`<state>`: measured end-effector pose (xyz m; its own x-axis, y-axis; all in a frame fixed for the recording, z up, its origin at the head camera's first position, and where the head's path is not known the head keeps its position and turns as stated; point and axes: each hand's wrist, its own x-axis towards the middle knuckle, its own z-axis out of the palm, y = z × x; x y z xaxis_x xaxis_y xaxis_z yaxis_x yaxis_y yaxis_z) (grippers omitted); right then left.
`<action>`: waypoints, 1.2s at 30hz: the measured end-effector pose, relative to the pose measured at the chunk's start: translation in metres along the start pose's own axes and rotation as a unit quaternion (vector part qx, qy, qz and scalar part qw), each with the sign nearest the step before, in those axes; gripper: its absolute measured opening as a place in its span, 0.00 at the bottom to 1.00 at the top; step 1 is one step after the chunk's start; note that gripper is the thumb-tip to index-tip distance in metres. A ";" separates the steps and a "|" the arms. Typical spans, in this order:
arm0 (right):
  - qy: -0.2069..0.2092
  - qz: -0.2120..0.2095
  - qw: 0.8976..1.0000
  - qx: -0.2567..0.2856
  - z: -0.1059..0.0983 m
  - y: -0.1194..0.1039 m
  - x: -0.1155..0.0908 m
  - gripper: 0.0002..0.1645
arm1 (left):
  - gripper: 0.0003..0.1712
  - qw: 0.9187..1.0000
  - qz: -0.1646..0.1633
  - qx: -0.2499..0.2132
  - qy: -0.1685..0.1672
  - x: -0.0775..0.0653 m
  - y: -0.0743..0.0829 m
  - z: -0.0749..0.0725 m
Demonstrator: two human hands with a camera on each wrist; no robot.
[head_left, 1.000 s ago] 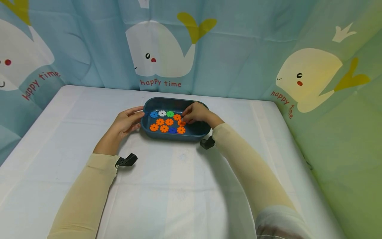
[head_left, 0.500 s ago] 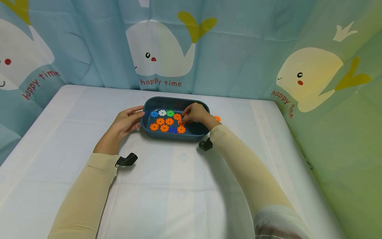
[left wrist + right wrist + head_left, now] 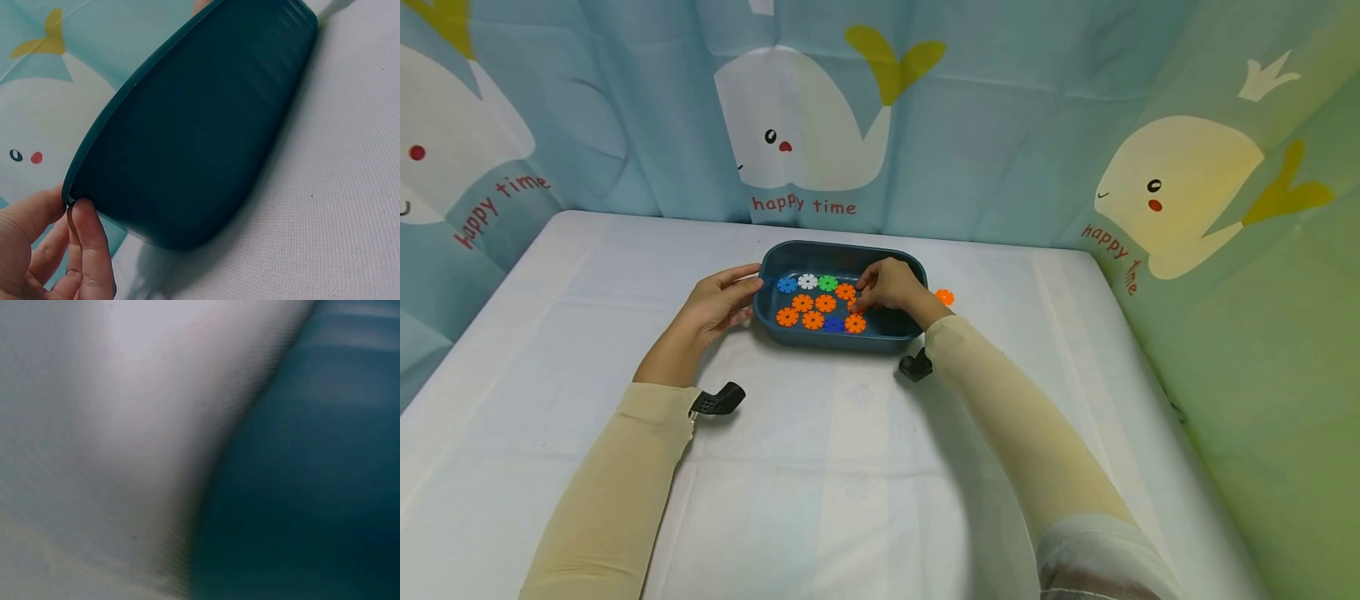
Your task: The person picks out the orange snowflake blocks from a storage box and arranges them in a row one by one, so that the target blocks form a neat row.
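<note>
A dark teal plastic tub [image 3: 842, 342] stands near the back of the table, with flower-shaped interlocking discs lying on its floor. Thumb and fingers of my left hand [image 3: 718, 306] pinch its left rim; the left wrist view shows the grip close up on the tub wall [image 3: 181, 137]. Inside the tub, my right hand [image 3: 895, 287] has curled fingers, thumb and fingertips on an orange disc [image 3: 852, 307] that they partly cover. Around it lie several more orange discs [image 3: 825, 303], plus a light blue [image 3: 787, 285], a white [image 3: 807, 282], a green [image 3: 827, 283] and a dark blue disc [image 3: 833, 325].
One orange disc [image 3: 944, 297] lies on the white tablecloth [image 3: 850, 467] just right of the tub, beside my right wrist. A whale-print curtain [image 3: 1000, 125] hangs behind the table. The right wrist view holds only blurred cloth and the tub's outer wall [image 3: 312, 475].
My right wrist and forearm have shifted slightly left and down, uncovering the orange disc outside the tub. The right fingertips stay at the same disc; the left hand keeps its hold.
</note>
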<state>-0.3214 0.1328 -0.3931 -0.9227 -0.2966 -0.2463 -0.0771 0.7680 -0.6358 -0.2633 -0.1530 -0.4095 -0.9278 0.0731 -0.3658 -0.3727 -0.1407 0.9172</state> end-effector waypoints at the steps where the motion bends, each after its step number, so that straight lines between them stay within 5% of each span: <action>1: 0.000 0.000 1.000 0.000 0.000 0.000 0.000 0.18 | 0.31 1.000 0.000 -0.001 0.000 0.000 0.000 0.000; 17: -0.007 -0.001 1.000 -0.027 -0.002 -0.001 0.001 0.13 | 0.32 1.000 0.000 -0.001 -0.003 -0.001 0.000 0.000; 36: -0.025 0.016 1.000 0.001 -0.005 -0.003 0.001 0.10 | 0.33 1.000 0.000 0.000 -0.008 -0.002 0.001 0.000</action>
<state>-0.3245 0.1334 -0.3878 -0.9043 -0.3000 -0.3037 -0.0469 0.7770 -0.6277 -0.2620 -0.1528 -0.4082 -0.9278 0.0887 -0.3624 -0.3718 -0.1407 0.9176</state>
